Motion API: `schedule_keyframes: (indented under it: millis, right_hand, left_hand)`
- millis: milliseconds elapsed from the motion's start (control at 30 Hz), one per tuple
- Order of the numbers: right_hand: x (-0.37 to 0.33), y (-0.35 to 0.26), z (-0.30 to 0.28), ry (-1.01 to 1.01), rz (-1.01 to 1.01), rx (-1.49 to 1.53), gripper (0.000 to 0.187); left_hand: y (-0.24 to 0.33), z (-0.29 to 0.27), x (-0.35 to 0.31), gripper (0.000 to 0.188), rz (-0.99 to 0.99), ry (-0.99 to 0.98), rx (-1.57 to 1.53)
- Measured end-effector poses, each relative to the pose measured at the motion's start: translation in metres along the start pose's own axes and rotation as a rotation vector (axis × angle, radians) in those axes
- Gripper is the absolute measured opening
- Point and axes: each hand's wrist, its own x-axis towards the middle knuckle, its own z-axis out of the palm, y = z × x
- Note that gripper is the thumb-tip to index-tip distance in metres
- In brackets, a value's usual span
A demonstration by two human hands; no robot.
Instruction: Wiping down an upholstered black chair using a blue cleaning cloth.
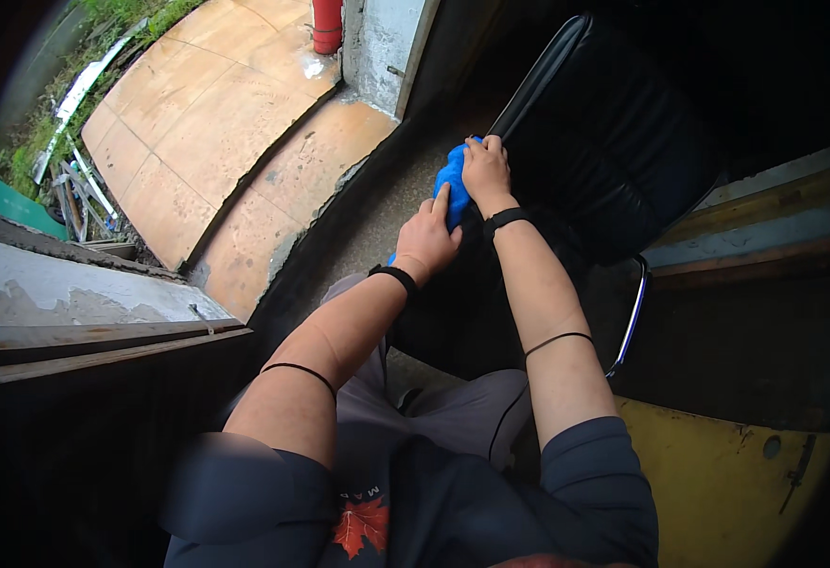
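Observation:
A crumpled blue cloth (450,180) lies along the left side of a black office chair (614,142), beside the lower end of its padded backrest. My right hand (488,173) is closed over the cloth's upper part, with its fingers bent around it. Lower down, my left hand (427,237) grips the same cloth, its index finger stretched along the blue fabric. A small blue bit also shows by the left wrist. Whatever part of the chair lies beneath the cloth is covered by it and by my hands.
Chrome tubing (631,317) curves at the chair's right side. A yellow panel (727,473) stands at the lower right. To the left, a doorway opens onto tan paving (207,104) with a broken step edge, a red pipe (327,26) and scrap wood (88,199).

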Motion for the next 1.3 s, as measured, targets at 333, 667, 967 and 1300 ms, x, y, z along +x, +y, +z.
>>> schedule_keyframes:
  millis: [333, 667, 967, 1300]
  right_hand:
    - [-0.039, -0.018, -0.009, -0.037, -0.095, 0.154, 0.019]
    - [-0.037, -0.013, -0.019, -0.035, -0.123, 0.052, 0.021]
    - [-0.035, -0.015, -0.011, -0.141, -0.041, 0.097, 0.019]
    - [-0.082, -0.035, -0.029, -0.250, 0.107, 0.293, 0.023]
  left_hand:
    - [-0.003, 0.007, 0.000, 0.082, -0.049, 0.047, -0.022]
    - [0.000, 0.002, -0.002, 0.082, -0.078, 0.005, -0.014]
    - [-0.010, 0.010, -0.002, 0.077, -0.003, 0.059, 0.013]
    - [-0.007, 0.016, -0.001, 0.045, -0.064, 0.083, 0.016]
